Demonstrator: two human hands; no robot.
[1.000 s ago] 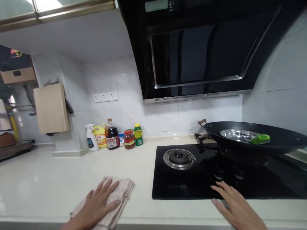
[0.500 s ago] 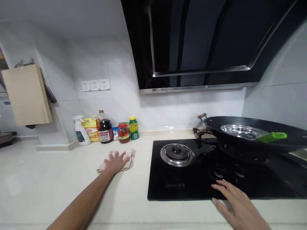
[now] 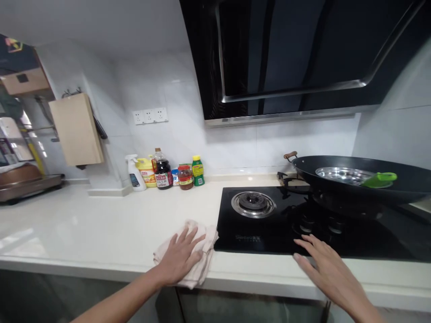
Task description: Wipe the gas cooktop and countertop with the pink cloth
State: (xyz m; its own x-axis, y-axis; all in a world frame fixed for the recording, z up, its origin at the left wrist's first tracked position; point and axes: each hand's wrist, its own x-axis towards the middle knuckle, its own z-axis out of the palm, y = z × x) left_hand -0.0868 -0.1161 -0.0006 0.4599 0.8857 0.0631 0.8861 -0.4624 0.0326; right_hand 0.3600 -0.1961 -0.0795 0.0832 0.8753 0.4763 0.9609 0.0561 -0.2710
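My left hand [image 3: 180, 256] lies flat with its fingers spread on a pale pink cloth [image 3: 206, 251]. The cloth is rumpled and rests at the counter's front edge, its lower corner hanging over. Its right side touches the corner of the black glass gas stove [image 3: 276, 244]. My right hand [image 3: 328, 271] is open and holds nothing, hovering over or resting at the stove's front edge near the knobs [image 3: 306, 224]; contact cannot be made out.
On the right burner stands a large black wok [image 3: 414, 179] with a metal dish [image 3: 336, 175] and a green-handled utensil [image 3: 380, 180]. A spray bottle [image 3: 135, 174], a soy sauce bottle [image 3: 163, 172] and jars line the wall. The range hood [image 3: 286, 54] overhangs the stove.
My left hand has pulled the cloth from near the bottles toward the front edge and the stove's corner. The right hand stays by the stove; the view has shifted left and down.
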